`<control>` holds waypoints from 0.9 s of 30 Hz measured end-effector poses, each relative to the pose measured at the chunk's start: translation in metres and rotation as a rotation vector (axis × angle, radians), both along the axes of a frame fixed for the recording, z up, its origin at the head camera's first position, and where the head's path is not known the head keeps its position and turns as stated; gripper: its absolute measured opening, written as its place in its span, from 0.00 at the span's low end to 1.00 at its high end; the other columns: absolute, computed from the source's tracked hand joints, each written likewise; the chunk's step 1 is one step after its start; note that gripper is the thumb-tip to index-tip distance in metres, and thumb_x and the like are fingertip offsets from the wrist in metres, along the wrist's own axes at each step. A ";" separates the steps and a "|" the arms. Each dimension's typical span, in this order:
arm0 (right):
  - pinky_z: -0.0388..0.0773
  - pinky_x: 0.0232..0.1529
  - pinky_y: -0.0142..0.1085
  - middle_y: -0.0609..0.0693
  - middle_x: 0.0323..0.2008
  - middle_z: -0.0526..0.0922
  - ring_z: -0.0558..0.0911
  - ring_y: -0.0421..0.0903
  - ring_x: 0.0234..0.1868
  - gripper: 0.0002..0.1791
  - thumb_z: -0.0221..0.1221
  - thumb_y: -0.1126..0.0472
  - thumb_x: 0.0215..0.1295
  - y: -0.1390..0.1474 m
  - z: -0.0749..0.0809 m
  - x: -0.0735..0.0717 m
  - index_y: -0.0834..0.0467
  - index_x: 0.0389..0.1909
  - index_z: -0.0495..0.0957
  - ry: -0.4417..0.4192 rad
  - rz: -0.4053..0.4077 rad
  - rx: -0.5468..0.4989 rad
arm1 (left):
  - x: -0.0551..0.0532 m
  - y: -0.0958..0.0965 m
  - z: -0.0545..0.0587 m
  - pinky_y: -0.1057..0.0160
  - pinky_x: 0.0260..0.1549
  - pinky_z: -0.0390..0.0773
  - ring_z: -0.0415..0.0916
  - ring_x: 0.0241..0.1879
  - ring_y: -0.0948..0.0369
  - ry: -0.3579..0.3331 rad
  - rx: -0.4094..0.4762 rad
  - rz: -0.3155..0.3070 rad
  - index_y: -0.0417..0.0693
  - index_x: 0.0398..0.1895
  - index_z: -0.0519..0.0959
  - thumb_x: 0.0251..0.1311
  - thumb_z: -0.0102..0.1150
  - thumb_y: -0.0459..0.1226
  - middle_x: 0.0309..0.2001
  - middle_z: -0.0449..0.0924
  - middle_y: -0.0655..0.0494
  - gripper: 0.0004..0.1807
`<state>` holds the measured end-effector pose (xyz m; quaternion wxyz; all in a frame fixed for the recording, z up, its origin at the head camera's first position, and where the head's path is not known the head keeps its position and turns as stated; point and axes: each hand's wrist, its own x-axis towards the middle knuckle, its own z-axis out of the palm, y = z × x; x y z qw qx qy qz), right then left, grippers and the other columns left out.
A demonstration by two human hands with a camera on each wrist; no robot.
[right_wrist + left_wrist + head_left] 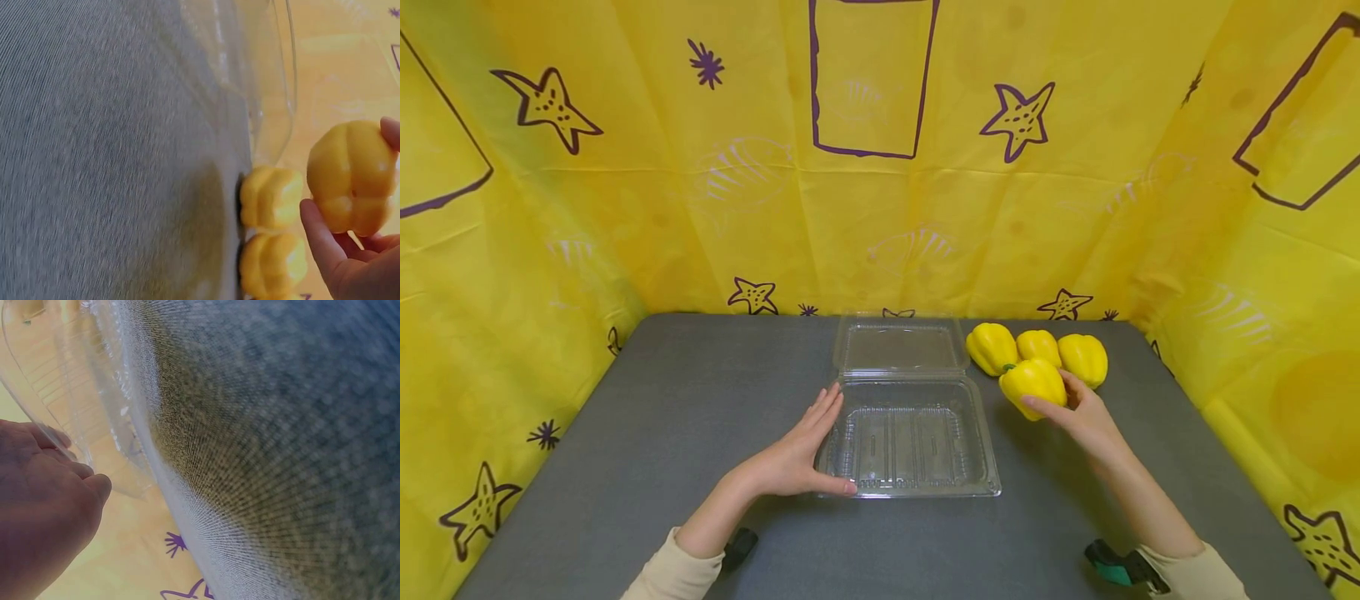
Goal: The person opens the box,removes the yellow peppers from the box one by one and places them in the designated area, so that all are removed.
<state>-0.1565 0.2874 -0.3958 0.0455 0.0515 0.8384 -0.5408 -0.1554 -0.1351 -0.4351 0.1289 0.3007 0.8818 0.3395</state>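
My right hand (1090,421) grips a yellow bell pepper (1032,387) between thumb and fingers. In the right wrist view this bell pepper (352,175) is held up off the table, its lobed end facing the camera. Along the left side of a clear plastic clamshell container (902,450) lies my left hand (793,454), fingers straight and touching its edge, thumb at the front rim. The container's lid (901,348) is folded back flat behind the base, and no item lies in the base. The left wrist view shows the left hand (56,500) against the clear plastic wall (69,381).
Three more yellow bell peppers, a left one (991,348), a middle one (1039,347) and a right one (1084,360), sit at the back right of the grey table (700,383). Yellow patterned cloth (880,208) hangs behind and at both sides.
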 end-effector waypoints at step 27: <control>0.78 0.39 0.25 0.51 0.52 0.65 0.74 0.32 0.37 0.44 0.63 0.50 0.65 0.061 -0.013 -0.003 0.68 0.71 0.51 0.043 -0.243 -0.072 | -0.001 -0.001 -0.001 0.43 0.70 0.39 0.24 0.75 0.49 -0.004 -0.001 -0.002 0.40 0.77 0.35 0.43 0.71 0.63 0.78 0.25 0.50 0.72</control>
